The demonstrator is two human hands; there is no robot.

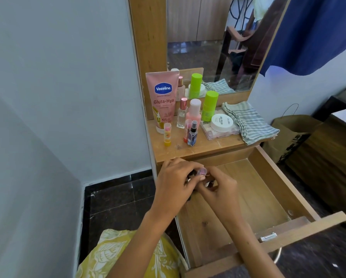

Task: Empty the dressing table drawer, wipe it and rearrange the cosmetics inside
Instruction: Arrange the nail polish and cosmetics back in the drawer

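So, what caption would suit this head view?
Both hands gather small cosmetics over the open drawer, beneath a crowded dressing table.

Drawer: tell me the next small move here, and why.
Probably lift the small items out and set them on the tabletop. Both the left hand and right hand grip small dark items at the drawer back corner; the rest looks bare, and the striped cloth lies unused.

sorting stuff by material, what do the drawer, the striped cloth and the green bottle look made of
Drawer: looks like unfinished light wood or plywood; matte, grain and knots show. Striped cloth: soft woven fabric, probably cotton; it lies folded and creased. Green bottle: likely opaque plastic, smooth with a dull sheen.
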